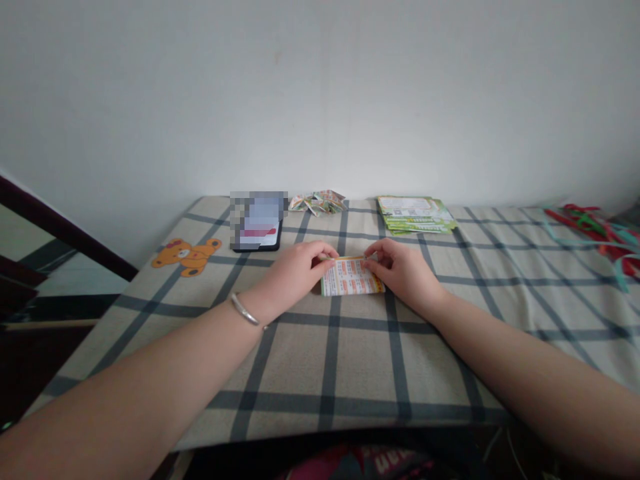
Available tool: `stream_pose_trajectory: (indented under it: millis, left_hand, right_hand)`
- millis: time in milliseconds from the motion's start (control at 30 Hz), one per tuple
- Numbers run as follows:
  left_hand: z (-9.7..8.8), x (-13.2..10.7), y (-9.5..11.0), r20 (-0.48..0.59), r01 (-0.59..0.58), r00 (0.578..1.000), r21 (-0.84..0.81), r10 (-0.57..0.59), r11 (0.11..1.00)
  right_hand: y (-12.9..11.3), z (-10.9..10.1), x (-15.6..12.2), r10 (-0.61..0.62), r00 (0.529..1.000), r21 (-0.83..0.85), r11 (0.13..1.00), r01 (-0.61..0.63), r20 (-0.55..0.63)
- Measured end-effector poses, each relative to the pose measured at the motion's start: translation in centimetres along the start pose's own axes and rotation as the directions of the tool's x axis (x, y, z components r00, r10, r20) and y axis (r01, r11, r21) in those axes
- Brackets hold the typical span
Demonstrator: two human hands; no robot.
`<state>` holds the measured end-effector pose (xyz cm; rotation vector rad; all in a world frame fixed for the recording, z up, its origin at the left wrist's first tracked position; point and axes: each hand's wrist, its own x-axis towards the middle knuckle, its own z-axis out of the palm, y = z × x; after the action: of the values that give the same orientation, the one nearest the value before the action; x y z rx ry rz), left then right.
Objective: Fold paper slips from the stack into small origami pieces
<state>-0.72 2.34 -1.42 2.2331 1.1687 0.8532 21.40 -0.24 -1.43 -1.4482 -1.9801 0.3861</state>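
A small printed sheet of paper [353, 279], white with orange blocks of text, lies in front of me on the checked cloth. My left hand [305, 263] pinches its far left corner between thumb and fingers, and a silver bangle circles that wrist. At the far right corner, my right hand [395, 265] grips the same sheet in a pinch. The far edge looks like a fold, though the layers beneath are hidden. Behind the hands sit several folded paper pieces [319, 202] in a cluster and a stack of green and white leaflets [416, 215].
A phone [259, 223], partly blurred out, stands tilted near the wall at the back left. An orange bear cutout [187, 257] lies by the left edge. Red and green ribbons [595, 230] are heaped at the far right. The checked tablecloth [360, 363] covers the table.
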Motion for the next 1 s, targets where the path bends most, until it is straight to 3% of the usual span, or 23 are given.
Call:
stream_pose_trajectory:
  millis: [333,533,1000]
  left_hand:
    - [-0.40,0.13,-0.44,0.016,-0.202,0.978,0.300,0.206,0.932]
    - [-0.37,0.13,-0.30,0.074,-0.241,0.969,0.465,0.234,0.852]
    - [-0.34,0.14,-0.37,0.081,-0.262,0.962,0.536,0.260,0.803]
  right_hand:
    - [-0.41,-0.34,0.04,0.003,1.000,-0.120,0.993,-0.001,0.013]
    - [-0.54,-0.39,0.10,-0.029,0.999,-0.247,0.968,0.037,0.036]
    - [-0.07,-0.58,0.58,0.015,0.997,-0.209,0.978,0.001,0.075]
